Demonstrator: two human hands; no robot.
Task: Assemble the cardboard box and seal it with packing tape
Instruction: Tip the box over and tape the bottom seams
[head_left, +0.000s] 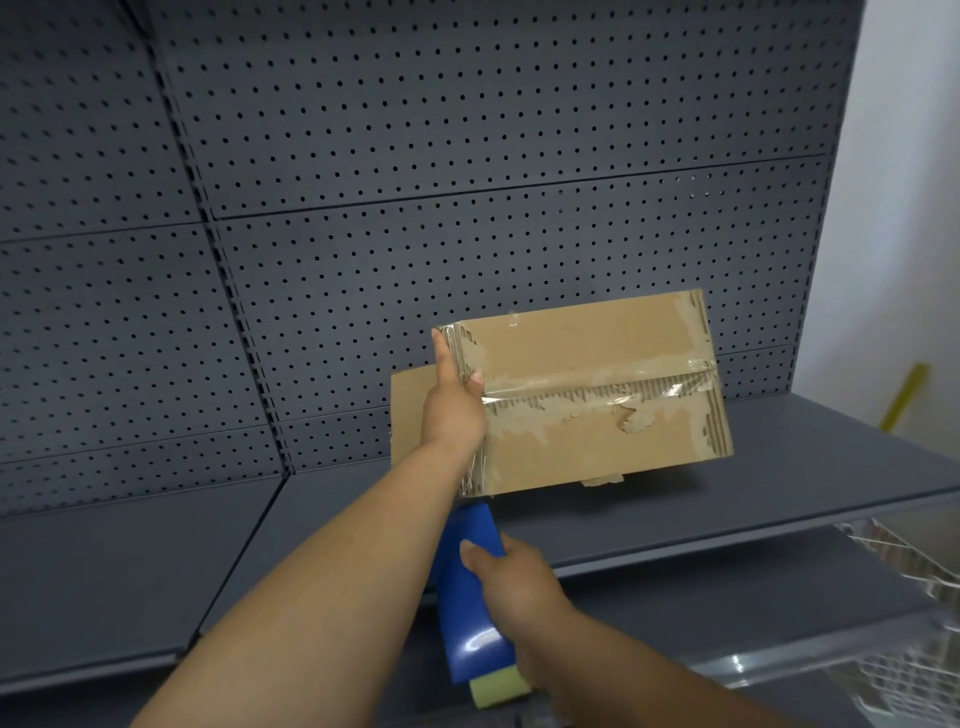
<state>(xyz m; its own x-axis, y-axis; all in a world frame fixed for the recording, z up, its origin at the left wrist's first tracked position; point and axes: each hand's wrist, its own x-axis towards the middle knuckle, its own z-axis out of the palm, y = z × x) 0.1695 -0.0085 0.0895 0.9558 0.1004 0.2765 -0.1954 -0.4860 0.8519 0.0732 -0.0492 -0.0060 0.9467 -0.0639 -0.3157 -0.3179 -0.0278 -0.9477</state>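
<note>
A worn cardboard box is held up above the grey shelf, its flaps closed and clear tape running along the middle seam and over the left end. My left hand grips the box's left end, thumb on the top face and fingers behind. My right hand holds the blue tape dispenser just below the box's near left corner, with the dispenser's front end touching the box's underside there. A yellow-green part shows at the dispenser's near end.
A grey metal shelf lies under the box, backed by a perforated panel. A wire basket sits at lower right. A yellow object leans by the white wall at right.
</note>
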